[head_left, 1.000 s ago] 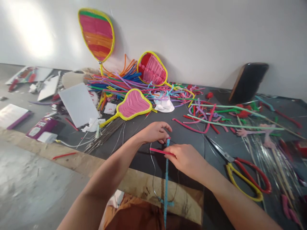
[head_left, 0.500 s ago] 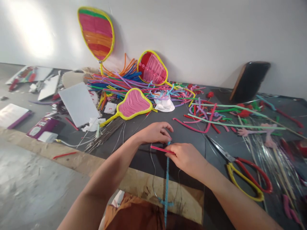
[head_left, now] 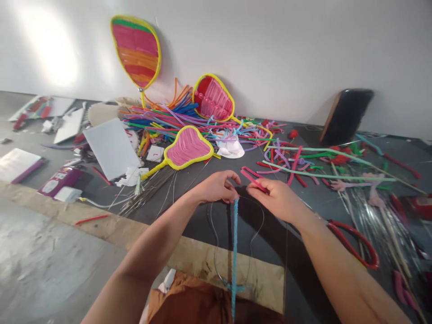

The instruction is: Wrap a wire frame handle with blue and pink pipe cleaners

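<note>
My left hand point(head_left: 221, 186) pinches the top of a twisted blue pipe cleaner point(head_left: 235, 243), which hangs straight down towards my lap. A thin bent wire loop point(head_left: 216, 238) spreads to both sides of it, and a short blue crosspiece point(head_left: 239, 287) joins them low down. In my right hand point(head_left: 278, 198), closed between thumb and fingers, is a pink pipe cleaner point(head_left: 252, 180) pointing up and left. The two hands are apart, with the top of the wire arching between them. Fingertips of the left hand partly hide the upper joint.
Yellow-rimmed fans, one pink point(head_left: 189, 148), one striped point(head_left: 137, 51) and one red-pink point(head_left: 214, 97), stand or lie behind. Loose pipe cleaners point(head_left: 158, 114) cover the back. Scissors point(head_left: 371, 254) lie right, partly behind my forearm. A phone point(head_left: 347, 117) leans on the wall.
My right hand has moved right and slightly up, away from the blue pipe cleaner, taking the pink one with it. My left hand stays nearly in place. The right forearm covers more of the scissors.
</note>
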Tool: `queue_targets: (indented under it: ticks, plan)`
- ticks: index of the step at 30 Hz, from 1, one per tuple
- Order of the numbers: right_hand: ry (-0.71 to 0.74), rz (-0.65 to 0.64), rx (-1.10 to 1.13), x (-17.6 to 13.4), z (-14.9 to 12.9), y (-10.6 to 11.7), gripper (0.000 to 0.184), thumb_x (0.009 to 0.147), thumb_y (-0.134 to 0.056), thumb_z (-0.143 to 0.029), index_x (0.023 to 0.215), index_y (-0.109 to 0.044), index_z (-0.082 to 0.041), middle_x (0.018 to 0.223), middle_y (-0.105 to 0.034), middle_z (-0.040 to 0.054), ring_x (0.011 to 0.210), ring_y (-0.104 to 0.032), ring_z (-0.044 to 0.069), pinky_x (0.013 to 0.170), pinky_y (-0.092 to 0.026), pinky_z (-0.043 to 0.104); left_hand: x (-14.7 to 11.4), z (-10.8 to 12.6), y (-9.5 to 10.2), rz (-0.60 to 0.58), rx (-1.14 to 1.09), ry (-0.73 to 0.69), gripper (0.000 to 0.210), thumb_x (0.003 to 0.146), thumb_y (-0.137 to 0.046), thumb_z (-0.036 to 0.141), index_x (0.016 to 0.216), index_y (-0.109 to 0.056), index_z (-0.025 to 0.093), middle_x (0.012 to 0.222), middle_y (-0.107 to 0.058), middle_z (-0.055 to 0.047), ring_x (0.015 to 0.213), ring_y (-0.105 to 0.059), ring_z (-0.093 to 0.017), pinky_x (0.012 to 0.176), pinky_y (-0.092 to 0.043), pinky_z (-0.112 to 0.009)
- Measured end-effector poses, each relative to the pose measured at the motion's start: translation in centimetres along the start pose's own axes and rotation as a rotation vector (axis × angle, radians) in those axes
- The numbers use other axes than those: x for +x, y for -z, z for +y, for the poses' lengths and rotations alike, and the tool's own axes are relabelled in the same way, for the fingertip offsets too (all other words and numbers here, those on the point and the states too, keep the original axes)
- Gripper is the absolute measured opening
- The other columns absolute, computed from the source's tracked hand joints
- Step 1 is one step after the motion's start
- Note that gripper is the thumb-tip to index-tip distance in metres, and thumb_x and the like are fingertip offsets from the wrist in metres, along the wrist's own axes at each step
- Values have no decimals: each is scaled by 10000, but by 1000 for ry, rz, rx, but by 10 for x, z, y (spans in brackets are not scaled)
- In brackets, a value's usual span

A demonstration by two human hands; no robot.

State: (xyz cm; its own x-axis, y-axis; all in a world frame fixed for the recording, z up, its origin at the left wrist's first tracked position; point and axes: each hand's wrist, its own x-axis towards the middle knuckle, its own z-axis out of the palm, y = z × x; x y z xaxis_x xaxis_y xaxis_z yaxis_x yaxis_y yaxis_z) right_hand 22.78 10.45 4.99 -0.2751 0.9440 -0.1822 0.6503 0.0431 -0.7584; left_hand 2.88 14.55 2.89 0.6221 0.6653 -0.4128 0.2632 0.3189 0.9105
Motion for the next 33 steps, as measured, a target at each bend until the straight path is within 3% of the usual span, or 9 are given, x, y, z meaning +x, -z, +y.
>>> queue_targets:
  ticks: [4,13,20,27,33]
  plan:
    - [26,-98,-21,4,2,-12,238,849,-480,-354,820,-669,-212,660,-611,-25,601,-514,130,579,-352,237,-2,2,-4,-1,-17,-4,350,651,-621,104,956,-463,171,595,-616,34,507,-589,-105,493,-456,-208]
    - [3,-153,20,3,1,-12,272,848,-462,-370,808,-653,-180,682,-613,-5,614,-511,136,569,-342,249,-2,5,-7,-9,-44,1,308,675,-642,120,925,-468,162,596,-608,37,509,-584,-87,504,-474,-203]
    - [-76,-173,121,4,0,-17,205,764,-576,-389,797,-614,-190,715,-643,-4,658,-559,152,598,-374,252,-2,5,-9,6,-66,18,335,662,-635,98,950,-474,159,662,-626,14,523,-595,-93,510,-493,-221]
    - [-87,-177,129,5,3,-18,203,742,-592,-393,759,-587,-191,664,-589,-26,620,-522,132,578,-359,241,-5,5,-5,-40,-36,17,341,678,-556,70,995,-472,167,666,-627,17,583,-624,-105,568,-513,-242]
    - [-121,-204,178,5,0,-15,223,716,-609,-400,746,-581,-181,640,-545,-38,598,-475,120,567,-349,239,-9,9,-8,-30,0,29,471,571,-640,45,997,-477,164,723,-612,19,594,-587,-87,540,-465,-202]
